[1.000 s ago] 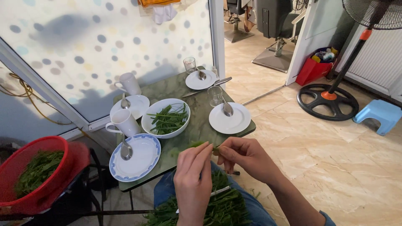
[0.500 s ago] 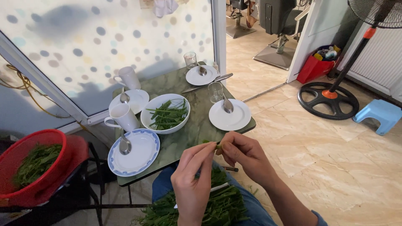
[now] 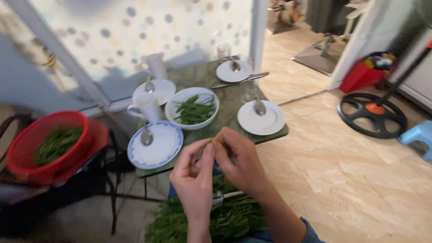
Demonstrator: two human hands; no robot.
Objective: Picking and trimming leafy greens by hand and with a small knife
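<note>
fingers (image 3: 211, 150) of both hands meet tip to tip over the near edge of the desk, pinching one small bit of green stem (image 3: 210, 141) between them; the frame is blurred, so little of the stem shows. left hand (image 3: 194, 175) comes up from below with thumb and forefinger pressed on it, right hand (image 3: 238, 162) curls in from the right side and pinches the same piece.

now the surroundings, big to small. beige tiled floor (image 3: 360, 180) fills the right side. dark green desk (image 3: 225, 112) sits just beyond the hands. pile of loose green stems (image 3: 225, 220) lies on the lap right under the hands. red colander (image 3: 47, 144) full of greens stands well off to the left. black round fan base (image 3: 372, 114) is on the floor at right, with a blue stool (image 3: 418, 137) beside it and a red bag (image 3: 360, 76) behind.

on the desk: white bowl (image 3: 191, 108) with trimmed greens in the middle, blue-rimmed plate (image 3: 155, 144) with a spoon nearest the left hand, white plate (image 3: 261, 118) with a spoon to the right, white mug (image 3: 145, 107) beside the bowl, another mug (image 3: 155, 65) by the wall, small saucer (image 3: 233, 71) at the far end with a glass (image 3: 223, 51) behind it.
</note>
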